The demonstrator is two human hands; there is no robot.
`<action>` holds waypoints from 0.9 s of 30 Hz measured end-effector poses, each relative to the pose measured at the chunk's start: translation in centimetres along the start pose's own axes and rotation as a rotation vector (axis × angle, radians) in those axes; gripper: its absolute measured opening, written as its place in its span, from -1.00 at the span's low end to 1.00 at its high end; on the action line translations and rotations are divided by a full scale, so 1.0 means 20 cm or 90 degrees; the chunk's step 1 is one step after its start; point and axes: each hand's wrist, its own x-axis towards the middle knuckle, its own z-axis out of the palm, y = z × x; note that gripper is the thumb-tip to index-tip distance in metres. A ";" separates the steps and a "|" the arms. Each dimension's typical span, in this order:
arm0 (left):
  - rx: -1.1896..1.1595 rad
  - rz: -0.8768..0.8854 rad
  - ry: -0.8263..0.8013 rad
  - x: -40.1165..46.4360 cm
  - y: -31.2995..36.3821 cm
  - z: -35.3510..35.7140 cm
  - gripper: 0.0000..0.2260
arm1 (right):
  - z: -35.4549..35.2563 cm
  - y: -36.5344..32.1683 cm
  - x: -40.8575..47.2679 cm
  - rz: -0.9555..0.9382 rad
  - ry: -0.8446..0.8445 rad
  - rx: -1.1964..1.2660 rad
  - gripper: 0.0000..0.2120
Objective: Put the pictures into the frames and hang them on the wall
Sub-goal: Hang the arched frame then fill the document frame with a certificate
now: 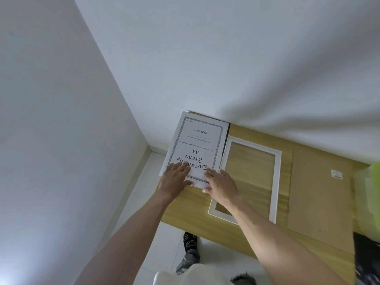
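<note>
On wooden table (185, 210), set against white wall (226, 58): printed sheet (198, 149) reading "Document Frame A4", lying flat at table's left end, w/ far corner reaching the wall. Left hand (174, 178) lies flat on sheet's near-left part, fingers straight, thumb out to the side. Right hand (221, 185) rests on sheet's near-right corner, fingers extended, holding nothing. White frame (276, 182) lies flat just right of sheet, wood showing through its opening. Brown backing board (320, 194) lies further right, small label (336, 174) on it. Green object (373, 182) at right edge, blurred.
</note>
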 end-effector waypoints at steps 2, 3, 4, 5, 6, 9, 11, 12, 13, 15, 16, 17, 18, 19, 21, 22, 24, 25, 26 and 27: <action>-0.032 0.002 0.026 0.00 0.00 0.00 -0.46 | -0.01 0.00 0.01 0.003 0.024 0.017 -0.55; -0.044 0.003 0.043 0.00 0.00 -0.01 -0.50 | -0.01 0.00 0.01 0.002 0.041 0.017 -0.61; -0.049 0.007 0.057 0.00 0.00 -0.01 -0.52 | 0.00 -0.01 0.01 0.003 0.056 0.018 -0.66; -0.049 0.013 0.064 0.00 -0.01 -0.02 -0.53 | 0.00 -0.01 0.01 0.003 0.069 0.019 -0.68; -0.048 0.022 0.066 0.00 -0.01 -0.02 -0.52 | 0.00 -0.01 0.02 0.004 0.078 0.021 -0.70; -0.041 0.051 0.049 -0.01 -0.05 -0.03 -0.39 | -0.01 -0.02 0.02 0.005 0.105 0.024 -0.74; -0.015 0.077 0.050 -0.02 -0.08 -0.04 -0.40 | -0.03 -0.02 0.02 -0.005 0.144 0.041 -0.79; -0.003 0.094 0.066 -0.03 -0.09 -0.05 -0.46 | -0.04 -0.02 0.03 -0.015 0.166 0.048 -0.81; 0.003 0.110 0.097 -0.03 -0.10 -0.06 -0.53 | -0.05 -0.02 0.02 -0.028 0.189 0.051 -0.82; 0.001 0.131 0.173 -0.03 -0.10 -0.10 -0.62 | -0.08 -0.01 0.02 -0.060 0.223 0.054 -0.77; 0.002 0.137 0.204 -0.03 -0.10 -0.13 -0.64 | -0.09 -0.01 0.01 -0.081 0.237 0.053 -0.71; 0.003 0.141 0.233 -0.02 -0.09 -0.16 -0.66 | -0.11 -0.01 0.00 -0.102 0.245 0.045 -0.62; 0.002 0.142 0.263 -0.02 -0.08 -0.19 -0.68 | -0.13 0.00 -0.01 -0.117 0.248 0.029 -0.52; -0.003 0.141 0.291 -0.01 -0.07 -0.22 -0.70 | -0.16 0.00 -0.03 -0.124 0.255 0.013 -0.43; -0.020 0.131 0.338 0.00 -0.03 -0.30 -0.74 | -0.22 0.01 -0.05 -0.128 0.281 -0.003 -0.33; -0.025 0.127 0.359 0.00 -0.01 -0.34 -0.75 | -0.26 0.02 -0.06 -0.132 0.306 0.003 -0.36; -0.024 0.128 0.391 0.01 0.03 -0.43 -0.78 | -0.34 0.04 -0.08 -0.133 0.374 0.057 -0.56; -0.021 0.130 0.407 0.00 0.06 -0.47 -0.80 | -0.40 0.04 -0.09 -0.117 0.399 0.111 -0.66; -0.018 0.130 0.427 0.00 0.09 -0.51 -0.83 | -0.47 0.04 -0.12 -0.088 0.409 0.181 -0.74; -0.019 0.122 0.445 -0.01 0.12 -0.55 -0.83 | -0.53 0.06 -0.15 -0.059 0.412 0.261 -0.79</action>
